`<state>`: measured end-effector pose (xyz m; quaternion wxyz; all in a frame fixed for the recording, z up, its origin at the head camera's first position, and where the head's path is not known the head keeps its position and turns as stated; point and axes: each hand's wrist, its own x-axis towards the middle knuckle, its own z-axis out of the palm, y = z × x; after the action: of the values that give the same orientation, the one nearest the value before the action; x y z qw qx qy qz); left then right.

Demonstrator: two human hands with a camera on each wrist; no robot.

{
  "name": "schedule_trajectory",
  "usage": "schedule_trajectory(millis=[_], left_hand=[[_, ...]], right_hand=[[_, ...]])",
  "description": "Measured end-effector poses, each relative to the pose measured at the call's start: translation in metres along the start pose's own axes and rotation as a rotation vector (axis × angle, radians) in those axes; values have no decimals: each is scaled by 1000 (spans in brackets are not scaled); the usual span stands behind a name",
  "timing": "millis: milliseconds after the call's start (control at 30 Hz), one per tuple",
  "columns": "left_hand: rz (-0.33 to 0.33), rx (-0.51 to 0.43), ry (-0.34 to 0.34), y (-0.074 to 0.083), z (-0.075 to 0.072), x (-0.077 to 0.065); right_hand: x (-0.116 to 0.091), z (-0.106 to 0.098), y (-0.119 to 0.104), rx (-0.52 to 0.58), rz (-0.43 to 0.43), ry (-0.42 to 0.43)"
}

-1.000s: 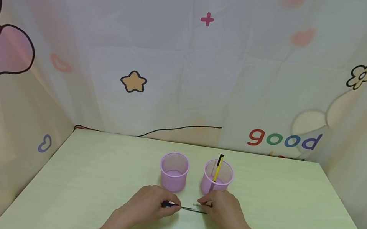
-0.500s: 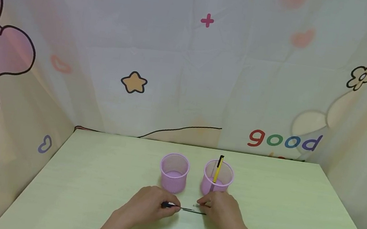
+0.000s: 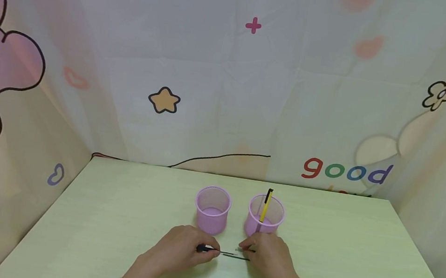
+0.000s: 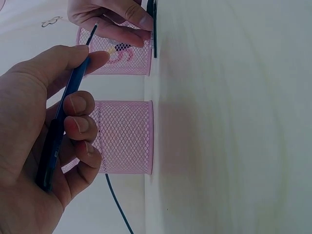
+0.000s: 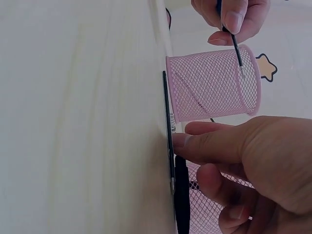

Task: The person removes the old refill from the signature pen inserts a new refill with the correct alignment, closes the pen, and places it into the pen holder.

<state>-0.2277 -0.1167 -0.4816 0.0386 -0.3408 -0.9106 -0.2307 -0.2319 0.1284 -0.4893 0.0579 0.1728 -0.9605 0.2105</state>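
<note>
My left hand [image 3: 181, 248] grips a dark blue-black pen [image 4: 58, 124], from which a thin refill pokes out toward the right. The thumb and index finger pinch it near the front, the other fingers curled round it. On the table between the hands lies a thin black refill [image 5: 167, 112]. Beside it, my right hand [image 3: 272, 258] pinches a small pen piece by thumb and index finger; a clear ribbed end [image 5: 172, 122] shows past the fingertips, and a black part [image 5: 182, 195] shows on the other side. The fingers hide the middle of that piece.
Two pink mesh pen cups stand behind the hands. The left cup [image 3: 211, 224] shows nothing inside from above; the right cup [image 3: 251, 227] holds a yellow and black pen [image 3: 266, 205]. A printed curtain [image 3: 221, 87] hangs behind the pale table [image 3: 339, 248].
Almost nothing differs. Both hands keep their grips and places; the head view has shifted very slightly.
</note>
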Motion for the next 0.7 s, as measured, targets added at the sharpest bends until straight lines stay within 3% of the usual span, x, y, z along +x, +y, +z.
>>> schedule_trajectory(millis=[700], left_hand=[[-18,2,-3,-3,-1,1]], right_hand=[[2,1,3,-19,-79,17]])
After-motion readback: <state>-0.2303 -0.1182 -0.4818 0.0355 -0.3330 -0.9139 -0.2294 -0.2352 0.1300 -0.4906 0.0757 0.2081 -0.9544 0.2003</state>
